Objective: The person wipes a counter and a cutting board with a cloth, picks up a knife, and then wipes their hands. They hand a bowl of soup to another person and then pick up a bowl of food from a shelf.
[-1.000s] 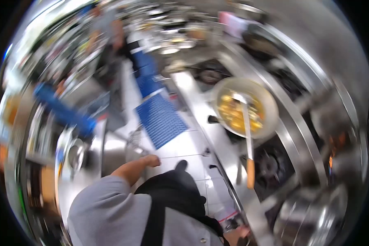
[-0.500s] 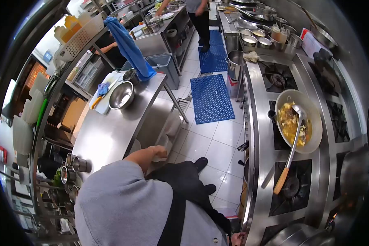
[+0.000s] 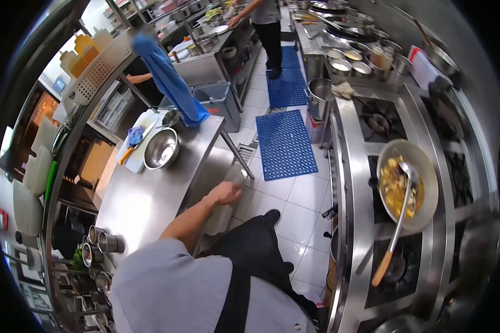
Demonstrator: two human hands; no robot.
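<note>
My left hand (image 3: 226,193) hangs over the aisle beside the steel worktable, its fingers curled into a loose fist with no object visible in it. Out of sight in this view is my right hand. On the stove to my right sits a wok (image 3: 428,191) with yellow, egg-like food and liquid (image 3: 401,186) inside. A ladle (image 3: 401,222) with a wooden handle end rests in the wok, the handle sticking out over its near rim. Neither hand touches them.
The steel worktable (image 3: 133,194) carries a metal bowl (image 3: 161,149), a cutting board (image 3: 132,163) and a blue cloth (image 3: 135,135). A blue towel (image 3: 169,83) hangs above it. Blue mats (image 3: 286,144) lie on the tiled floor. Another person (image 3: 268,39) stands farther up the aisle.
My left hand has moved forward and slightly right, with the arm more extended. My right hand has left the bottom of the view. The other person's arm has shifted towards the far counter.
</note>
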